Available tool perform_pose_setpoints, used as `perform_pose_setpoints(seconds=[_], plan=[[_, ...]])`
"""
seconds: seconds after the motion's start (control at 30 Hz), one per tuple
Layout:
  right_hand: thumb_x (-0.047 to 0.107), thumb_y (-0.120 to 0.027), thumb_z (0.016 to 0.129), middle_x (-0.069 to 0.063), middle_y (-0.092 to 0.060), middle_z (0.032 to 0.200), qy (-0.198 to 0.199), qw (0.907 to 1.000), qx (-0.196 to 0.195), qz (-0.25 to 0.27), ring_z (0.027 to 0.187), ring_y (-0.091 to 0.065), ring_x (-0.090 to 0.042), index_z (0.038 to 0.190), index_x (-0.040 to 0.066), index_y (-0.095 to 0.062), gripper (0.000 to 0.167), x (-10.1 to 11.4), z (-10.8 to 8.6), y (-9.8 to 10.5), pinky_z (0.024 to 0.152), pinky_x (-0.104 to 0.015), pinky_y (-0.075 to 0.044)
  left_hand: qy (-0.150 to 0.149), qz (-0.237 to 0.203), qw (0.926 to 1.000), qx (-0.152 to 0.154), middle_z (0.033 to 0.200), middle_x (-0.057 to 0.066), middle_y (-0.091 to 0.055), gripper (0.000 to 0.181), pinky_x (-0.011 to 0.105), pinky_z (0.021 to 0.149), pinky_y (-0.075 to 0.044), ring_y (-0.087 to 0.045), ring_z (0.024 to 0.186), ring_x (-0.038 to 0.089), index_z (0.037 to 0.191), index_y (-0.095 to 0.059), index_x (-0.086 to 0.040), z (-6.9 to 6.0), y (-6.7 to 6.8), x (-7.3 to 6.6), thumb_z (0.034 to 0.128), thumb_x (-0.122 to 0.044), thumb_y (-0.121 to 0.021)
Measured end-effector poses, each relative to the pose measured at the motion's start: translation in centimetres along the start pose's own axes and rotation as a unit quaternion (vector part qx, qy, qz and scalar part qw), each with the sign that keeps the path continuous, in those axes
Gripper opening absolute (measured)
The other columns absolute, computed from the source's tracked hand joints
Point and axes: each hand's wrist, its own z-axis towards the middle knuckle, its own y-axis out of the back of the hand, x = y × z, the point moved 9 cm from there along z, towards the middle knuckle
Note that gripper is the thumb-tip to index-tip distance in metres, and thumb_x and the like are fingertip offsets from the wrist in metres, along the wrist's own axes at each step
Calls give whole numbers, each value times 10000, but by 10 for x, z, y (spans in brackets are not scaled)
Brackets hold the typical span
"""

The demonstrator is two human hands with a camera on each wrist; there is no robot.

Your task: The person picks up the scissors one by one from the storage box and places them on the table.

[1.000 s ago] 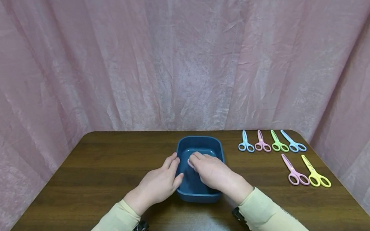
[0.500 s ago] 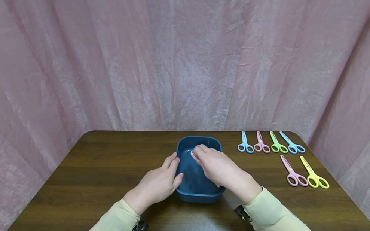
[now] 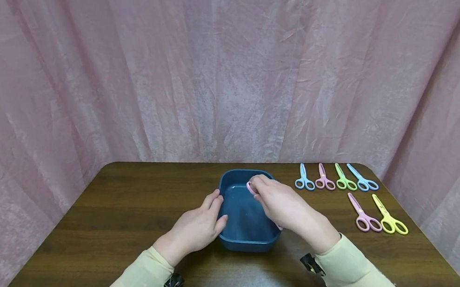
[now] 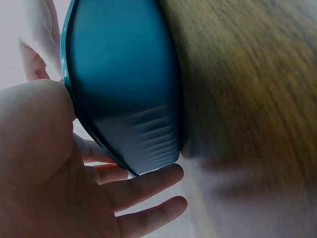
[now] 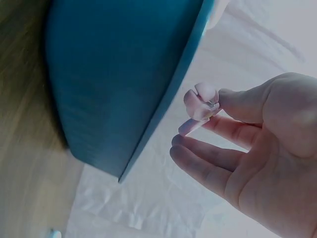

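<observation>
A blue plastic bin (image 3: 243,214) stands mid-table. My left hand (image 3: 192,229) rests against its left side, fingers fairly straight and thumb at the rim, as the left wrist view (image 4: 54,163) shows too. With thumb and fingers, my right hand (image 3: 282,201) pinches a pair of pink scissors (image 3: 251,188) over the bin's right rim. One finger ring shows past my fingertips in the head view, while the hand hides most of the rest. In the right wrist view the pink scissors (image 5: 202,103) sit between my thumb and index finger, just above the rim.
At the table's right lie several scissors: blue (image 3: 304,178), pink (image 3: 324,178), green (image 3: 345,178) and another blue pair (image 3: 362,177) at the back, with pink (image 3: 363,213) and yellow scissors (image 3: 389,215) nearer. A pink curtain (image 3: 222,69) hangs behind the wooden table (image 3: 135,205).
My right hand, holding the pink scissors, has moved up and right from inside the bin to over its right rim. The left hand has stayed in place.
</observation>
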Motion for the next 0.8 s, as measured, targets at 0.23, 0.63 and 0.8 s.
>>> perform_pose_setpoints(seconds=[0.23, 0.63, 0.8], plan=[[72, -708, 1077, -54, -661, 1150, -53, 9996, -233, -131, 909, -664, -231, 1270, 59, -636, 206, -10, -14, 11, 821, -414, -608, -52, -12, 10000, -69, 1704, 251, -415, 613, 436, 836, -674, -770, 1166, 317, 1603, -482, 60, -1, 2, -1, 1149, -338, -585], [20, -720, 1051, -56, -670, 1134, 10, 9982, -468, -365, 868, -668, -238, 1230, 40, -641, 196, -24, -31, 20, 787, -440, -597, -180, 100, 9995, -233, 1680, 267, -443, 587, 451, 782, -676, -782, 1129, 328, 1575, -501, 77, -2, 2, -2, 1150, -319, -581], [12, -712, 1052, -55, -677, 1142, -64, 9981, -497, -368, 934, -688, -245, 1239, 37, -649, 198, -31, -37, 23, 847, -465, -604, -215, 88, 9994, -248, 1677, 273, -443, 586, 443, 778, -676, -784, 1124, 327, 1574, -500, 82, -2, 2, -3, 1152, -317, -578]])
